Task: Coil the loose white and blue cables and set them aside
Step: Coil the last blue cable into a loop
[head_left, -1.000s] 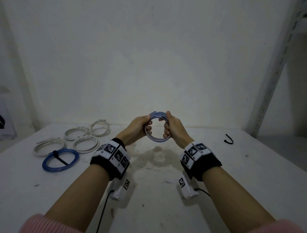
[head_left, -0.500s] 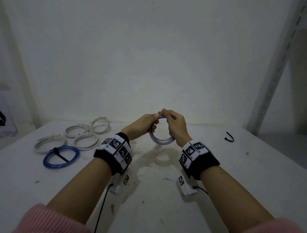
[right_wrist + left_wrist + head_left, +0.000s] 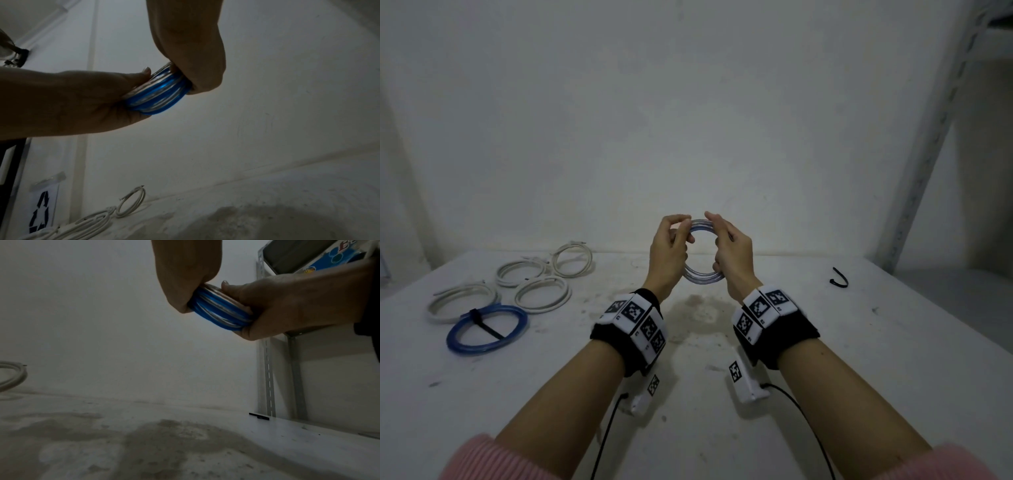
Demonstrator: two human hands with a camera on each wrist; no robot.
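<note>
Since a second ago you have raised the blue cable coil higher above the desk and turned it so the ring faces you more squarely, with both hands shifted up its sides. Your left fingers are curled round the left arc of the coil, thumb and fingertips pinching near its top, and your right fingers are wrapped round the right arc, so the left hand and the right hand each grip the same ring from opposite sides. From the wrist views the coil shows as several turns of clear blue cable bunched together between your two palms, held in the air well clear of the desk. Both wrists carry black bands with square-patterned white markers. Further out to your left, four white cable coils lie flat on the desk in a loose cluster, and just in front of them lies a second blue coil bound across its middle by a black tie. Over to your right, well apart from everything else, a small black hook-shaped tie lies on the desk near the foot of a grey metal shelf upright. A darker stain marks the desk surface directly under your hands.
</note>
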